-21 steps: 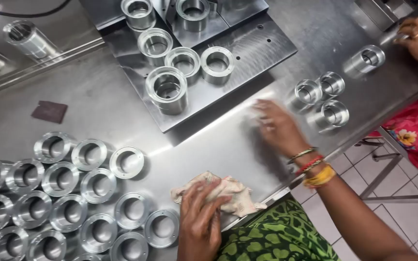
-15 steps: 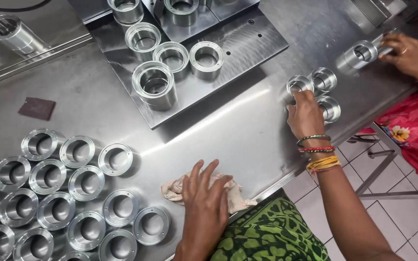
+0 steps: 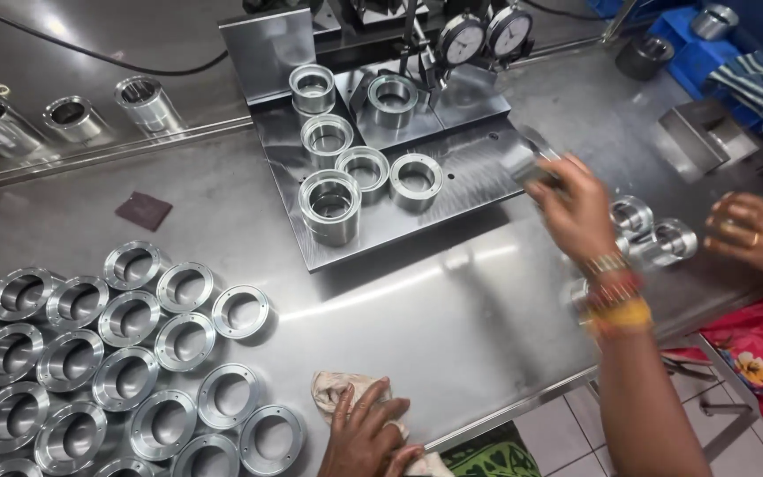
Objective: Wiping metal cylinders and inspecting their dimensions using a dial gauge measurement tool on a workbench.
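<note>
My left hand (image 3: 366, 426) lies flat, fingers spread, on a crumpled beige cloth (image 3: 336, 389) at the steel table's front edge. My right hand (image 3: 577, 210), with bangles at the wrist, is raised and blurred near the right corner of the raised steel plate (image 3: 479, 168). Its fingers grip a shiny metal ring (image 3: 536, 170). Just right of this hand, two more metal rings (image 3: 655, 231) stand on the table. Several similar rings (image 3: 346, 168) stand on the plate.
Many flanged metal rings (image 3: 125, 344) lie in rows at the table's left front. Two dial gauges (image 3: 486, 35) stand behind the plate. Another person's hand (image 3: 757, 234) rests at the right edge. A dark square pad (image 3: 143, 210) and metal cylinders (image 3: 68, 117) lie at upper left.
My right hand reached to the rings at the right, took one and lifted it toward the plate's corner. My left hand stayed on the cloth. The other person's hand moved lower.
</note>
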